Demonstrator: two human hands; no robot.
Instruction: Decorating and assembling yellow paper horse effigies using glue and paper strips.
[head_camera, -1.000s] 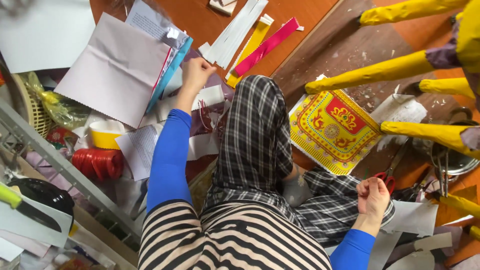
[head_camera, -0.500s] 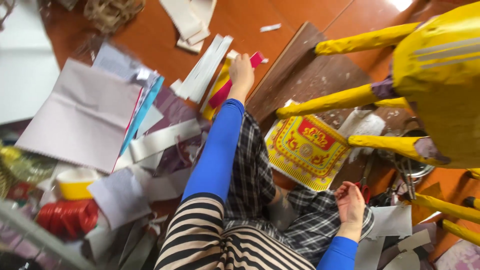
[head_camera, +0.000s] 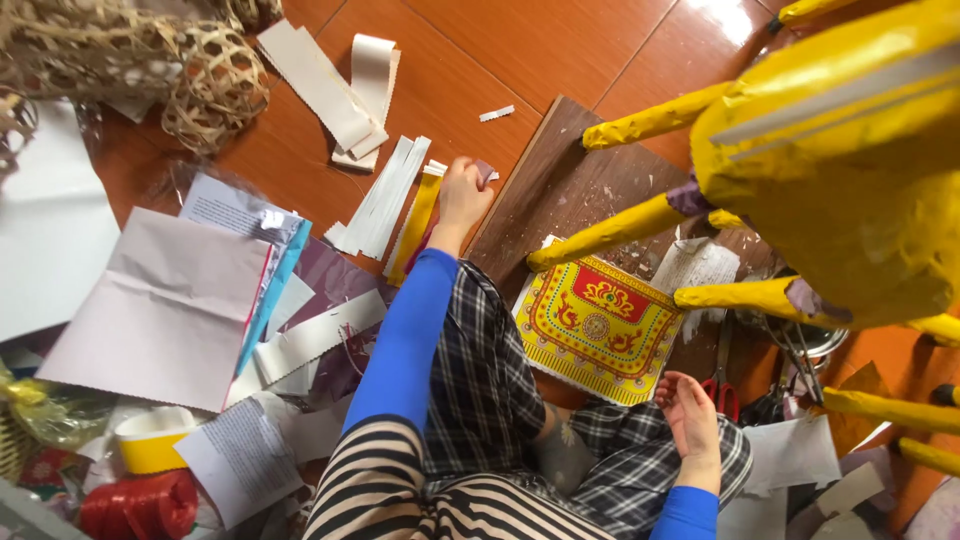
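From up here I see my left hand (head_camera: 463, 192) stretched far forward over the floor (head_camera: 560, 40), fingers curled around a small purplish scrap of paper (head_camera: 484, 171) at the near edge of the brown board (head_camera: 570, 180). The scrap is pinched at the fingertips, touching the top end of the yellow strip (head_camera: 417, 222) that lies just beside a fan of white strips (head_camera: 380, 195). A pink strip shows under the yellow one, mostly hidden by my wrist.

My right hand (head_camera: 692, 418) rests low by my knee, palm up and fingers loosely spread, holding nothing. Red-handled scissors (head_camera: 722, 385) lie just beside it, partly tucked under it, and the yellow-and-red ornate paper (head_camera: 597, 327) lies on the board close to its left.

The big yellow paper figure (head_camera: 850, 160) crowds the right side; its 3 nearer legs reach down over the board and cover part of it. My plaid-trousered knee (head_camera: 480, 370) sits between the 2 hands. To the left the floor is heaped with a large pale sheet (head_camera: 160, 300), printed pages and white offcuts, with woven bamboo frames (head_camera: 215, 90) further off and a red roll (head_camera: 140, 505) at the near corner.
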